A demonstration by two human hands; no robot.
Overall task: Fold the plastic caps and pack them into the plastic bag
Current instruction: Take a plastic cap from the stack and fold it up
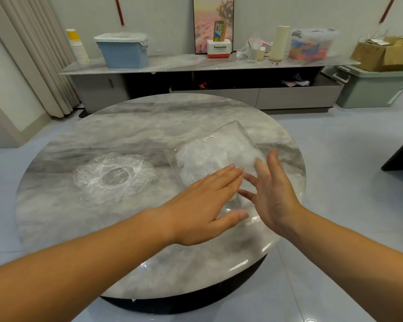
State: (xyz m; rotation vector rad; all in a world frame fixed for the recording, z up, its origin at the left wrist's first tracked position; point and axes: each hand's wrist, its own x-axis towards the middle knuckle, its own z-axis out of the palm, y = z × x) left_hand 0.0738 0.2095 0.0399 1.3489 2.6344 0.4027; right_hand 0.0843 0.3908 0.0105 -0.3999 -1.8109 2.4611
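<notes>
Our left hand [205, 201] and right hand [275, 194], fingers straight and grasping nothing, meet over the near end of the plastic bag [219, 159], which already holds white folded caps. One plastic cap [113, 176] lies unfolded on the counter [149, 126], left of the bag, still to be packed.

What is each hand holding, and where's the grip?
Nothing held, no grip. Left hand and right hand are open, fingers straight, over the near end of the plastic bag; the plastic cap lies apart.

Round marble table [130, 126] on pale tiled floor [349, 159], curtains [33, 54] left.
</notes>
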